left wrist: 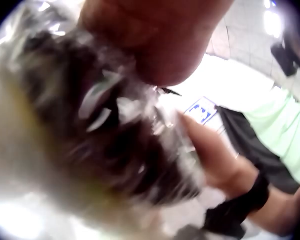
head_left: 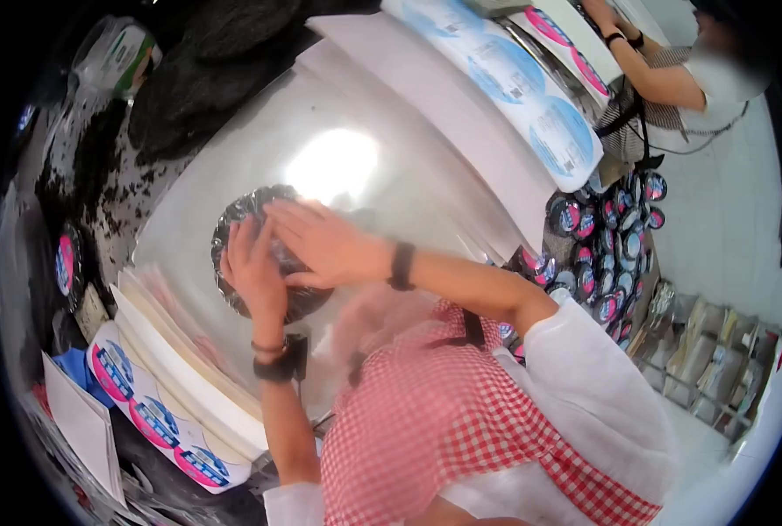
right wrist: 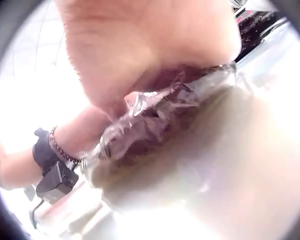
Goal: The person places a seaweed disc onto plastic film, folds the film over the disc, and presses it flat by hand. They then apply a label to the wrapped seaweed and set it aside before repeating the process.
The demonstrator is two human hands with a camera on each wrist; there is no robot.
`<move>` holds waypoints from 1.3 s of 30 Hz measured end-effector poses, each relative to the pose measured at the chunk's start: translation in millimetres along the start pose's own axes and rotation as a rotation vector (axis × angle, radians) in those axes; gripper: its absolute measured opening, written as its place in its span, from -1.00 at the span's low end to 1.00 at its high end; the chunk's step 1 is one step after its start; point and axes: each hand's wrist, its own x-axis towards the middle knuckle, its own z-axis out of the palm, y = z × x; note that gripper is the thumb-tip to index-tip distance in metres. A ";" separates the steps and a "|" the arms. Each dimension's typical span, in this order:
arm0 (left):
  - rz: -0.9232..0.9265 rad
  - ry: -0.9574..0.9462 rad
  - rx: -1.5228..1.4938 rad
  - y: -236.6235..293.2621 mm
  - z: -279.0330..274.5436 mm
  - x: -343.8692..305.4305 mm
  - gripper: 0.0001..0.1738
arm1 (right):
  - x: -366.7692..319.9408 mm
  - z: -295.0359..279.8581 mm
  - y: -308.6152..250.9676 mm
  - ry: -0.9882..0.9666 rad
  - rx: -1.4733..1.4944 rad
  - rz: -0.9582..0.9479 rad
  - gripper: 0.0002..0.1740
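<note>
A round, dark, flat bundle wrapped in crinkled clear plastic (head_left: 233, 215) lies on a shiny pale work surface (head_left: 391, 167). My left hand (head_left: 256, 270) lies over its left part with the fingers extended. From the right, my right hand (head_left: 331, 244) rests on its middle, fingers straight and meeting the left hand's fingers. In the left wrist view the wrapped bundle (left wrist: 105, 125) is close and blurred beneath a palm. The right wrist view shows its wrinkled plastic wrap (right wrist: 155, 117) pressed under the right hand (right wrist: 155, 40).
Label sheets with pink and blue circles (head_left: 156, 422) lie at the left, blue-printed sheets (head_left: 505, 74) at the back. Dark loose flakes (head_left: 115, 188) and a labelled round pack (head_left: 65, 263) lie far left. Many labelled packs (head_left: 601, 254) are heaped right. Another person (head_left: 663, 83) works at back right.
</note>
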 end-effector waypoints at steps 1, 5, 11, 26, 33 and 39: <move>-0.006 -0.045 -0.037 1.6 -2.7 4.3 -0.51 | 1.2 0.3 6.4 0.002 0.067 -0.011 -0.10; 0.021 0.060 0.076 24.1 2.7 -2.8 -0.57 | -15.1 -10.3 33.5 -0.014 0.284 -0.038 -0.15; 0.016 0.051 0.102 25.6 5.9 -1.6 -0.59 | -145.8 -182.5 114.4 0.018 -0.866 0.687 -0.07; 0.092 0.077 0.169 20.8 6.8 -3.1 -0.62 | -127.2 -170.0 236.4 0.146 -0.771 0.500 -0.44; 0.097 0.082 0.170 24.2 4.4 -2.0 -0.62 | -130.4 -182.8 265.4 0.443 -0.517 0.440 -0.63; 0.092 0.090 0.153 17.8 5.9 -4.1 -0.62 | -115.8 -186.7 251.8 0.350 -0.543 0.680 -0.64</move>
